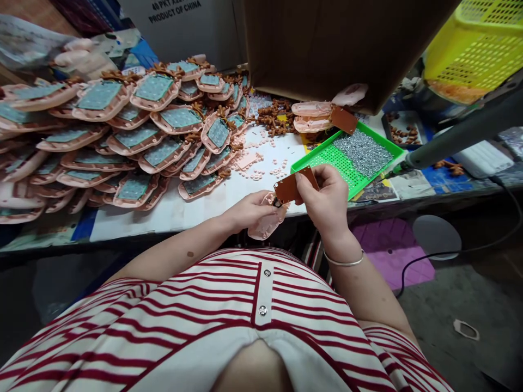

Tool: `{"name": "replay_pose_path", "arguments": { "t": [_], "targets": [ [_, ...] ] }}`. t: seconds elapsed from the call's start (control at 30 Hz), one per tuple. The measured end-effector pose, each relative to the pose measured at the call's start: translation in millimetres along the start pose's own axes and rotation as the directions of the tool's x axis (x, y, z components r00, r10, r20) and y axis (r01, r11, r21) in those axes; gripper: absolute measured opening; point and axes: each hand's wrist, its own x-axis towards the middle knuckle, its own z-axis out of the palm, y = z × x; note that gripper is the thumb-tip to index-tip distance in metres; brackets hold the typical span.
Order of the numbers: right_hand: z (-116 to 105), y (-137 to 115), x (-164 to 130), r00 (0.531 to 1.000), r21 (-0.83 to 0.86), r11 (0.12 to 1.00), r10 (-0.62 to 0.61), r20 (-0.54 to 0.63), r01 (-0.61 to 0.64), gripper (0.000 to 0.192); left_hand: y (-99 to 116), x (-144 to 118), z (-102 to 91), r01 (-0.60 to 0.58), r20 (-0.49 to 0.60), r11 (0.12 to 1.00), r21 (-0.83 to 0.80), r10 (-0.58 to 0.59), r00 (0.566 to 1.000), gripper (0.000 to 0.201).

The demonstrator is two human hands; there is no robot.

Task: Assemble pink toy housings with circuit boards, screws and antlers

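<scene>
Brown board (287, 189), frame centre: my right hand (328, 202) is pinching it, long axis rising slightly rightward. Pink shell (266, 224), just below-left: my left hand (250, 211) is gripping it. Board-to-shell contact: I cannot tell.

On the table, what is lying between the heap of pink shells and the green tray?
In the head view, small pink pieces lie scattered on a white surface, with brown pieces farther back.

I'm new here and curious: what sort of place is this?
Probably a small assembly workshop: many similar pink casings are piled up, a green tray holds small metal pieces, and the right hand grips a brown board.
</scene>
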Motion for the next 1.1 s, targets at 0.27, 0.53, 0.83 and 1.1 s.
{"name": "replay_pose_path", "arguments": {
  "t": [0.27, 0.53, 0.83, 1.1],
  "targets": [
    [-2, 18, -2, 0.968, -0.146, 0.957, -0.246, 0.040, 0.250, 0.020, 1, 1, -12.4, 0.147, 0.092, 0.972, -0.181, -0.132, 0.987, 0.019],
    [1, 27, 5, 0.975, -0.079, 0.974, -0.204, 0.083, 0.211, 0.026, -5, 6, -18.9, 0.154, 0.146, 0.969, -0.194, -0.127, 0.981, 0.019],
    [3, 26, 8, 0.947, -0.046, 0.951, -0.299, 0.116, 0.306, 0.025, -7, 8, -19.9, 0.120, 0.089, 0.983, -0.140, -0.108, 0.990, 0.025],
    [-2, 4, 11, 0.833, -0.001, 0.872, -0.468, 0.295, 0.490, 0.017, -8, 7, -15.5, 0.065, 0.059, 0.996, -0.068, -0.061, 0.996, 0.031]
  ]
}}
